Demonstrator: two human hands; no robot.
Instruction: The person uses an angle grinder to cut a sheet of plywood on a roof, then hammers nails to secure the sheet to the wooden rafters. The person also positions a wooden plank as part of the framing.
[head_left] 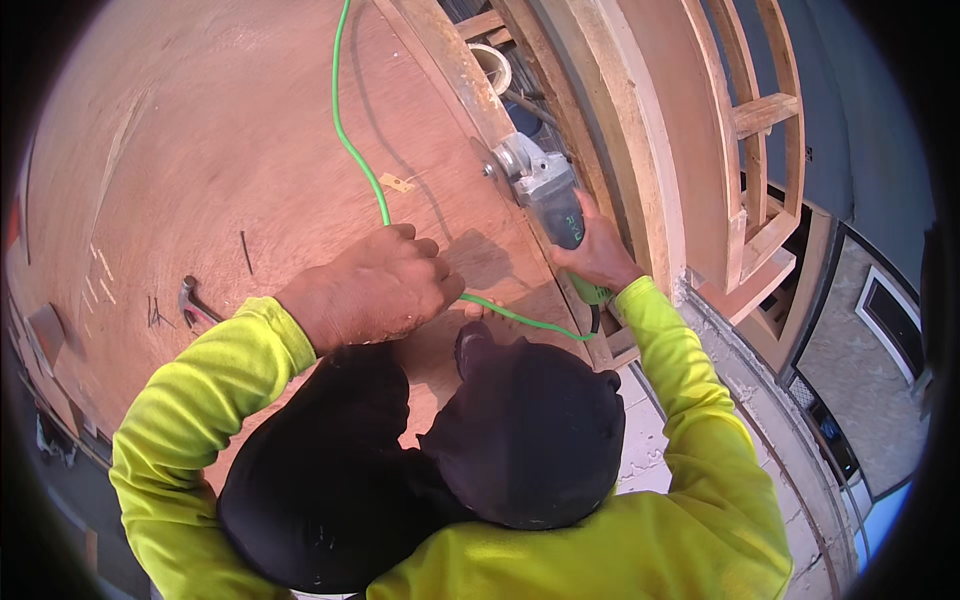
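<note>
My right hand (603,252) is wrapped round the body of an angle grinder (553,192), green at its rear end with a grey metal head. The grinder's thin disc (487,160) stands on edge at the right border of a reddish plywood sheet (230,130); whether it touches the wood or turns I cannot tell. Left of it, my left hand (375,287) is closed on the grinder's green power cord (347,140). The cord runs away from me over the plywood, and its other part loops back to the grinder.
A hammer (188,298), partly behind my left sleeve, lies near several loose nails (155,312) and wood slivers (103,265). Wooden beams (620,90) and a curved wooden frame (765,115) rise at the right. A roll (492,68) sits between the beams. My knees (525,430) are close below.
</note>
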